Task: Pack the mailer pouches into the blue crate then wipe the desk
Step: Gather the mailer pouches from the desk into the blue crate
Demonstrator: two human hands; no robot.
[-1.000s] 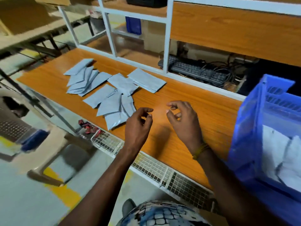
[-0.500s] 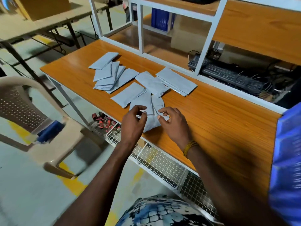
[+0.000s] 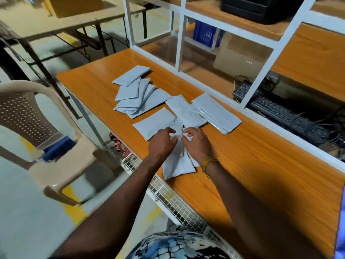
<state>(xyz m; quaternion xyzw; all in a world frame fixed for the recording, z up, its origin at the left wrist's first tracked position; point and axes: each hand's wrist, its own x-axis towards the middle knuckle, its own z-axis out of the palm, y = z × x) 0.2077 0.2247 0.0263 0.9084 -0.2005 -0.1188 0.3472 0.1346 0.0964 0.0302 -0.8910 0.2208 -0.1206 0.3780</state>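
Several grey mailer pouches lie on the orange desk (image 3: 261, 165): a fanned pile (image 3: 134, 96) at the far left, single ones (image 3: 155, 120) (image 3: 184, 111) in the middle and a flat stack (image 3: 216, 113) by the white frame. My left hand (image 3: 163, 142) and my right hand (image 3: 197, 145) sit side by side on the nearest pouches (image 3: 177, 165) at the desk's front edge, fingers curled and pinching the grey plastic. Only a sliver of the blue crate (image 3: 342, 212) shows at the right edge.
A beige plastic chair (image 3: 46, 146) stands left of the desk. A white wire basket (image 3: 168, 195) runs under the front edge. Behind the white frame (image 3: 261, 68) lie a black keyboard (image 3: 280, 111) and cables. A blue bin (image 3: 207, 32) sits further back.
Both hands moved left from the bare middle of the desk onto the nearest pouches and closed on them. The view swung left, so the blue crate slid almost out of sight.
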